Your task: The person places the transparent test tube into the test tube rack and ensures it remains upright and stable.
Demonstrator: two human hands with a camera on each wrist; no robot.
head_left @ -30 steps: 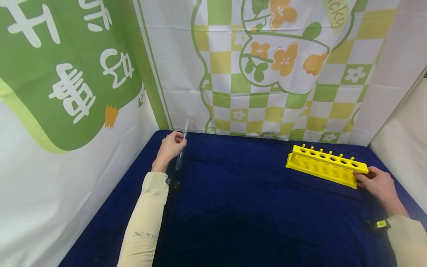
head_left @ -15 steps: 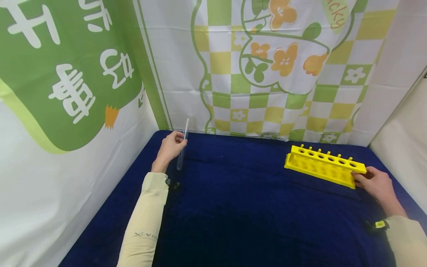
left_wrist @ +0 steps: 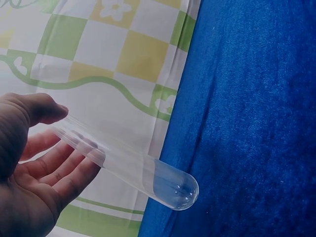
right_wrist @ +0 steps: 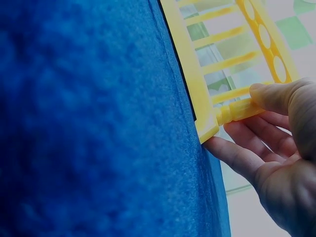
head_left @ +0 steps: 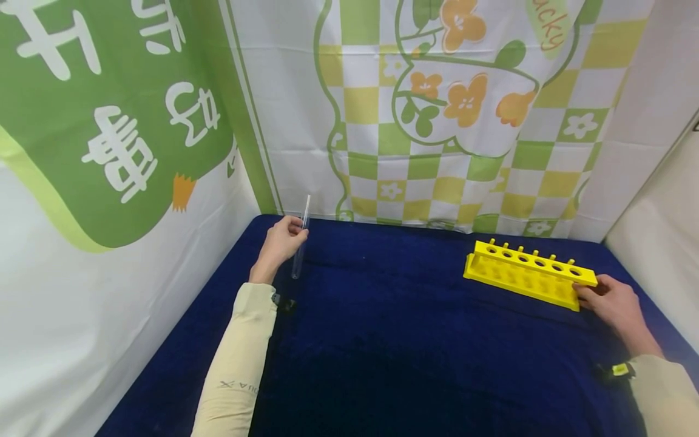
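Note:
My left hand pinches a clear glass test tube between thumb and fingers, near the back left of the table. In the left wrist view the tube looks empty, its rounded end pointing away from the palm. At the right, a yellow test tube rack stands on the cloth, with a row of round holes on top and a row of pegs behind. My right hand grips its right end; in the right wrist view the thumb and fingers close round the rack's end post.
A dark blue cloth covers the table. Behind it hangs a white curtain with a checkered print, and another printed curtain borders the left side. A pale wall borders the right.
The rack has shifted slightly to the left with my right hand on it. My left hand still holds the tube, which has tilted a little more upright.

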